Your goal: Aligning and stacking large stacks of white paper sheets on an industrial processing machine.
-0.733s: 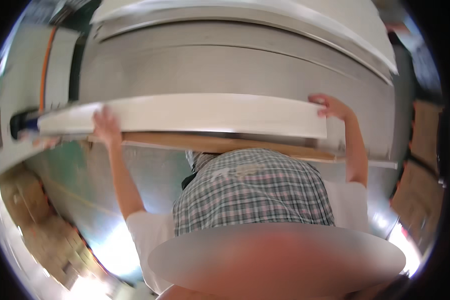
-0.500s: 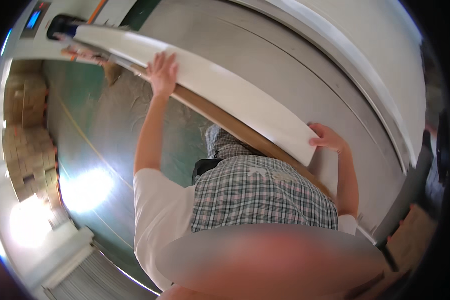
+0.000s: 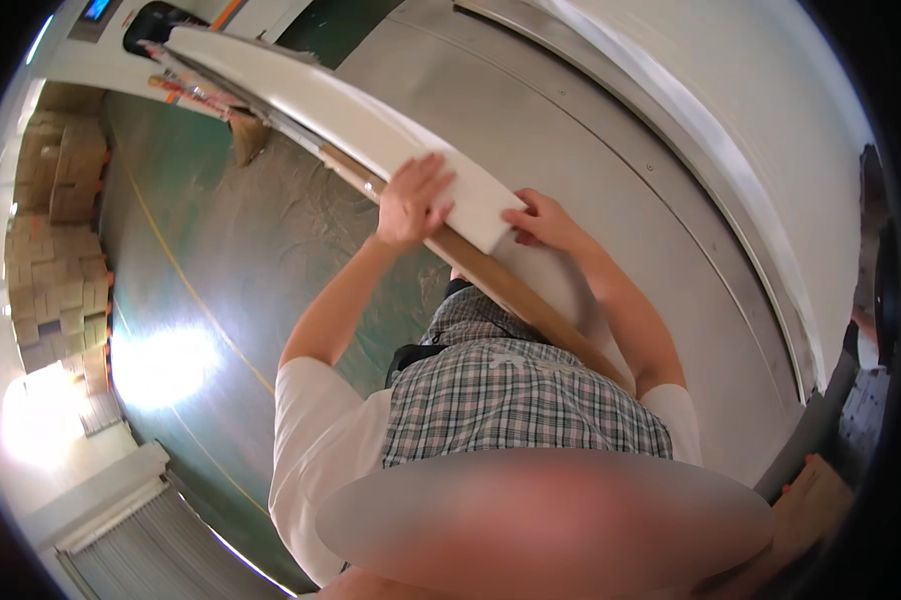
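**Two hands at the near end of a long white panel on a grey machine bed**

Seen from a head camera looking down past a plaid vest and white sleeves. A long white panel point(image 3: 340, 105), smooth, thick and matte like foam board, runs from the upper left corner of the view down to the middle. It lies over a narrow brown wooden strip point(image 3: 515, 295) along the near edge of a wide grey metal machine bed point(image 3: 590, 130).

The left hand point(image 3: 410, 200) lies flat on top of the panel's near end, fingers spread and curling over its edge. The right hand point(image 3: 540, 222) meets the panel's squared end face, fingers pressed against it and partly curled; whether it grips or only pushes cannot be told.

The panel looks roughly lined up along the bed's edge, with both hands at its near end; it has not been let go. Its far end reaches a dark fitting point(image 3: 155, 20) near the upper left.

Left of the bed is a green floor point(image 3: 200, 260) with a yellow line and glare, and stacked brown cardboard boxes point(image 3: 55, 230) beyond.
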Action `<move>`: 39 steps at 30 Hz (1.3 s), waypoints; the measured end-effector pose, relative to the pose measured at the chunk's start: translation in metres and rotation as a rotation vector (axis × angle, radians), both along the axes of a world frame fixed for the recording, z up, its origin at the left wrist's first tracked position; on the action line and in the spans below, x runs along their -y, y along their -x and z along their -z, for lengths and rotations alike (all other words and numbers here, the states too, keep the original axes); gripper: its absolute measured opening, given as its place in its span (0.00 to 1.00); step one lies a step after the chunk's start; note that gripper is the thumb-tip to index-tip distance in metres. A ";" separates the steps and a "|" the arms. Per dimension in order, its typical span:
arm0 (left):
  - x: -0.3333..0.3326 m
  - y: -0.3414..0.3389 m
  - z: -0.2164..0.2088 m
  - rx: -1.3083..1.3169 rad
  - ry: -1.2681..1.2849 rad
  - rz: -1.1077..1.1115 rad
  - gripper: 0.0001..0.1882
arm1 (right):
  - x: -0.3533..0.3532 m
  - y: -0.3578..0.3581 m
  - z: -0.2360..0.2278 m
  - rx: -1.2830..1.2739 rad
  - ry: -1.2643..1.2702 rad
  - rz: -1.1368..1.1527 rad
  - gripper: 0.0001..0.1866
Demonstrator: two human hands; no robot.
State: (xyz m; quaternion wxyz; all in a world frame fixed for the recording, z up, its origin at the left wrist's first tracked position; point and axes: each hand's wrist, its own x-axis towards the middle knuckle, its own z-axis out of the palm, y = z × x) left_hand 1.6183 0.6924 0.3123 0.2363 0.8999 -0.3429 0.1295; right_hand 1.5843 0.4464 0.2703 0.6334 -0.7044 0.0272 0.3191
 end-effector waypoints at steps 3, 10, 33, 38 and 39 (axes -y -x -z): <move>-0.009 -0.008 0.007 -0.111 0.032 0.274 0.17 | -0.011 -0.036 0.032 0.341 0.120 0.157 0.18; 0.002 -0.121 -0.024 -0.492 0.182 0.295 0.11 | 0.089 -0.044 0.049 0.554 0.757 0.801 0.06; 0.136 -0.445 0.086 -1.426 1.322 0.302 0.10 | 0.060 -0.057 0.036 0.680 1.223 0.737 0.03; 0.108 -0.410 0.068 -1.321 1.524 0.161 0.12 | 0.061 -0.060 0.038 0.684 1.239 0.733 0.02; 0.107 -0.408 0.064 -1.319 1.524 0.163 0.12 | 0.062 -0.060 0.038 0.697 1.235 0.733 0.02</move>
